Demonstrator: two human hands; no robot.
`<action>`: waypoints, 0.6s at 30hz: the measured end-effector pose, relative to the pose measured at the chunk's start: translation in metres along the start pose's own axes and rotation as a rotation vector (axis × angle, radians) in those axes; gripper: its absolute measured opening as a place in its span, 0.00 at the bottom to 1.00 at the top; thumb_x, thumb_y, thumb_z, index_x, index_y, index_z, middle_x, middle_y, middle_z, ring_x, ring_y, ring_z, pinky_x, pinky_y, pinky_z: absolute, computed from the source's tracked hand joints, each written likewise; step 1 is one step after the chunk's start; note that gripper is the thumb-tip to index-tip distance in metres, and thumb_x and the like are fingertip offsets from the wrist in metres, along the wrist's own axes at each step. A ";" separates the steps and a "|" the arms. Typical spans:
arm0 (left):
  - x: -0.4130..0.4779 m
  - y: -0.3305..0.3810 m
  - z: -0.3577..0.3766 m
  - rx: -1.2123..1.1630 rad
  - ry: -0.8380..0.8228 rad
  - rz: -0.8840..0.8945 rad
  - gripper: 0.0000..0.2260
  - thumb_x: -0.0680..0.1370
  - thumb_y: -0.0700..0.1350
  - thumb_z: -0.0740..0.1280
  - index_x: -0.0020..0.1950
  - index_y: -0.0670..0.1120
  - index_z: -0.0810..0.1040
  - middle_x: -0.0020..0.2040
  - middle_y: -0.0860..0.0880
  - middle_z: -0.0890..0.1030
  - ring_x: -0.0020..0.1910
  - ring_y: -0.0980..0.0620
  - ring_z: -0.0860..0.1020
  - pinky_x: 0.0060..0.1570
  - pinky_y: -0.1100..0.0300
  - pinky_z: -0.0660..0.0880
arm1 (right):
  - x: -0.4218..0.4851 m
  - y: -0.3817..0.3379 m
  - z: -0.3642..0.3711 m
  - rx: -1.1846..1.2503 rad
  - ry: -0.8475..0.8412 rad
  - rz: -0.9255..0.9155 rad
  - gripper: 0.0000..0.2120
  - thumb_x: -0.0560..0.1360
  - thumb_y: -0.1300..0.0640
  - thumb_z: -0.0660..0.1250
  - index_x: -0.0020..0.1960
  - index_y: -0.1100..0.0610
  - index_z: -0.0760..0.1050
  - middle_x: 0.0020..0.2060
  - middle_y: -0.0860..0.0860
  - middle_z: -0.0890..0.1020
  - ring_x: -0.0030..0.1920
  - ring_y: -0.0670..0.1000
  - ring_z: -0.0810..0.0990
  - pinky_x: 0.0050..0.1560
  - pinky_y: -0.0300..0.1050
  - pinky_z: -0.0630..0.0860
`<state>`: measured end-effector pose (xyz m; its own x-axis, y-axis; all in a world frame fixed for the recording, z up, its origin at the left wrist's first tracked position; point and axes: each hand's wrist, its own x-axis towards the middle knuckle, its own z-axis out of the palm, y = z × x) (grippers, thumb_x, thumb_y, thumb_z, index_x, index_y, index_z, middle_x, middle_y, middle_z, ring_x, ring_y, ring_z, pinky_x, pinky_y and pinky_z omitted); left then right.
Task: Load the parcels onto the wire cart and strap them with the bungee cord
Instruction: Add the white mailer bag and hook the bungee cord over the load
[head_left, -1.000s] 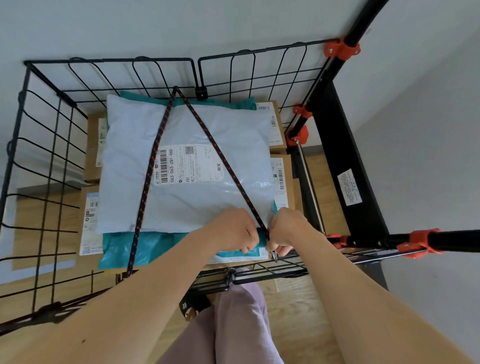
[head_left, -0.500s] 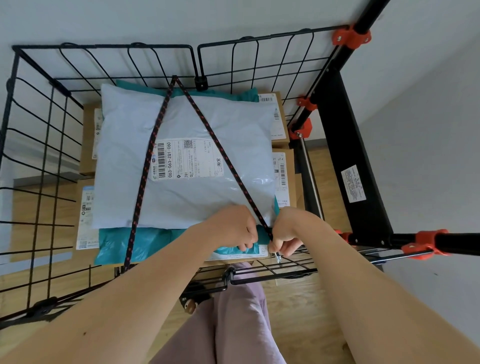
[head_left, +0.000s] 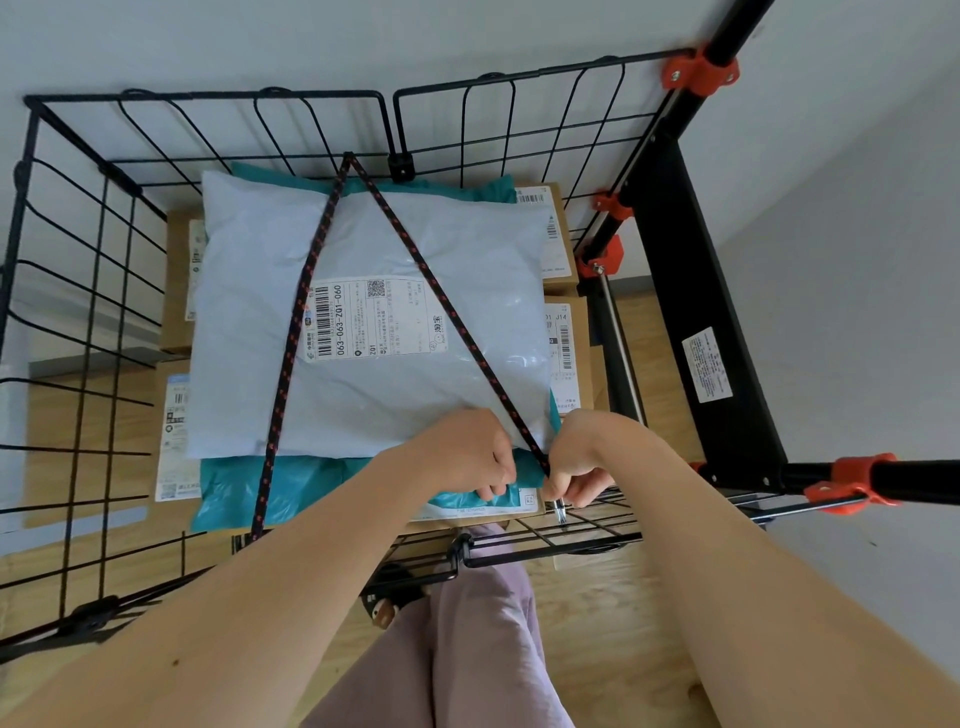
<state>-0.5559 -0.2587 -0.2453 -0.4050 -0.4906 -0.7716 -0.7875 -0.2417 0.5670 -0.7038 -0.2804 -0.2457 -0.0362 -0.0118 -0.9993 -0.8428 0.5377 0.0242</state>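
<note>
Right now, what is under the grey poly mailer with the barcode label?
A teal poly mailer lies under the grey poly mailer, showing at its far and near edges. Labelled cardboard boxes stick out on both sides. Their middles are covered.

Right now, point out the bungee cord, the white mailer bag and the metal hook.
bungee cord (head_left: 447, 306), head view, right strand, mid-length.
white mailer bag (head_left: 483, 260), head view, bare upper right area.
metal hook (head_left: 560, 512), head view, shiny lower tip.
</note>
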 end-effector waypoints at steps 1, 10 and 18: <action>0.000 0.000 0.000 0.001 0.001 -0.001 0.07 0.76 0.38 0.65 0.49 0.43 0.83 0.46 0.46 0.85 0.42 0.55 0.84 0.37 0.71 0.76 | -0.001 0.000 0.000 0.007 -0.001 0.001 0.05 0.75 0.67 0.66 0.45 0.60 0.70 0.27 0.50 0.68 0.26 0.46 0.64 0.34 0.38 0.67; -0.004 0.001 -0.006 -0.006 -0.028 0.024 0.06 0.76 0.40 0.65 0.45 0.42 0.83 0.43 0.46 0.85 0.38 0.56 0.83 0.30 0.74 0.72 | -0.006 -0.001 0.004 0.030 0.013 -0.032 0.08 0.76 0.66 0.65 0.54 0.59 0.73 0.30 0.50 0.68 0.29 0.46 0.65 0.40 0.39 0.70; -0.031 0.007 -0.050 -0.079 0.459 0.126 0.09 0.72 0.41 0.68 0.33 0.38 0.77 0.26 0.48 0.75 0.23 0.56 0.72 0.28 0.64 0.68 | -0.025 -0.005 -0.016 0.091 0.552 -0.153 0.06 0.74 0.64 0.63 0.39 0.60 0.72 0.33 0.54 0.78 0.31 0.50 0.79 0.32 0.38 0.76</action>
<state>-0.5255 -0.2867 -0.2032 -0.2340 -0.8345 -0.4988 -0.7004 -0.2111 0.6818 -0.7073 -0.2957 -0.2206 -0.2132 -0.5199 -0.8272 -0.8116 0.5655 -0.1463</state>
